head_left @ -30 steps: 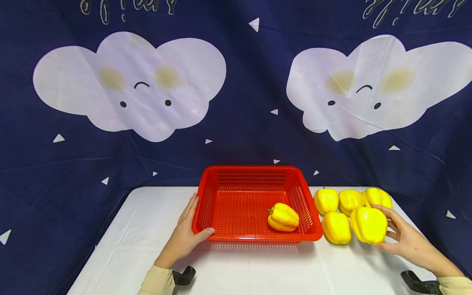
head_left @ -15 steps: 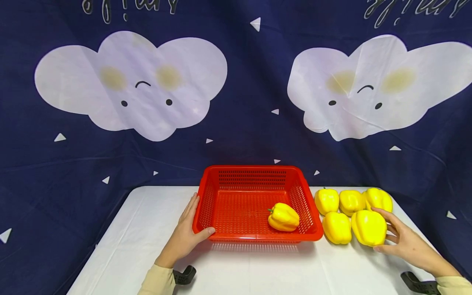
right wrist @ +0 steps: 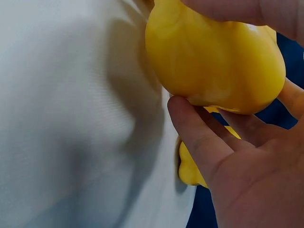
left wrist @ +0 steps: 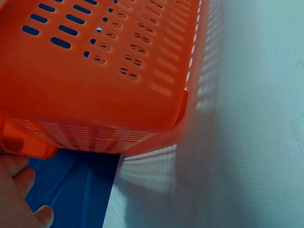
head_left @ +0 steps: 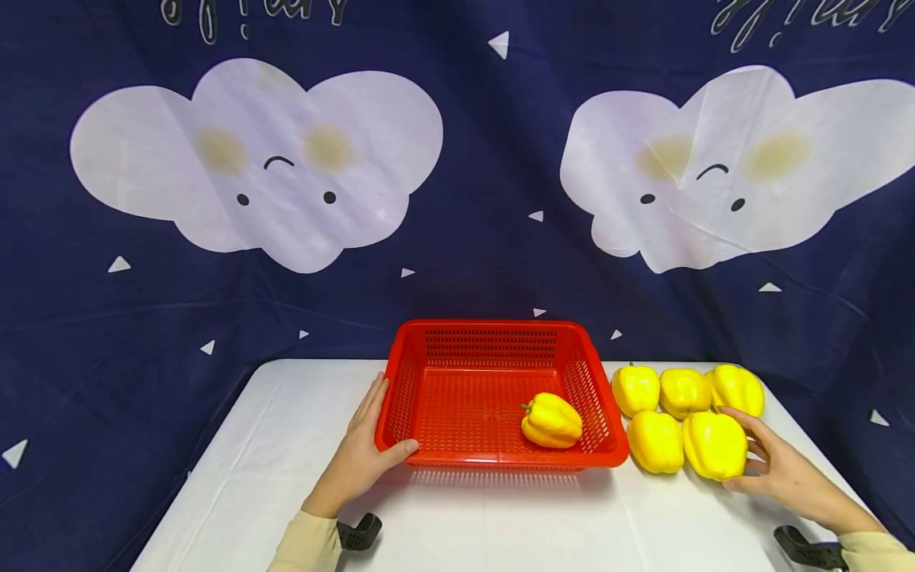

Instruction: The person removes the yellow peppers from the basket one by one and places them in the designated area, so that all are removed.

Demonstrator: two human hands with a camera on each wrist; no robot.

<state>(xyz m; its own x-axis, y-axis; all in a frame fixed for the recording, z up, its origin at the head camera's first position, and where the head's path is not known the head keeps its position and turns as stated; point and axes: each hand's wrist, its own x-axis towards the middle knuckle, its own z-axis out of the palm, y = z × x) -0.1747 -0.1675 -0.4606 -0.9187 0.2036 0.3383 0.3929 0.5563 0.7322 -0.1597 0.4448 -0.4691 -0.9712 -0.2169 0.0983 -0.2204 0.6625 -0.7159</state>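
Note:
My right hand (head_left: 782, 473) grips a yellow bell pepper (head_left: 715, 446), the front right one of a group on the white table. In the right wrist view, thumb and fingers are on opposite sides of this pepper, which sits low over the cloth with its shadow beside it. A red perforated plastic basket (head_left: 493, 458) stands at the centre, one yellow bell pepper (head_left: 552, 421) lying on its side within, stem to the left. My left hand (head_left: 357, 453) rests against the basket's left side, fingers fairly straight along it and thumb at the front rim.
Several more yellow bell peppers stand right of the basket: a front one (head_left: 655, 442) beside the gripped pepper, and a back row including the left one (head_left: 635, 389). The white-covered table (head_left: 529, 524) ends at a dark blue cloth backdrop (head_left: 493, 262) printed with clouds.
My right hand has lowered the bell pepper slightly toward the table, beside the front neighbour. The left hand and basket keep their places; the head view shifts slightly.

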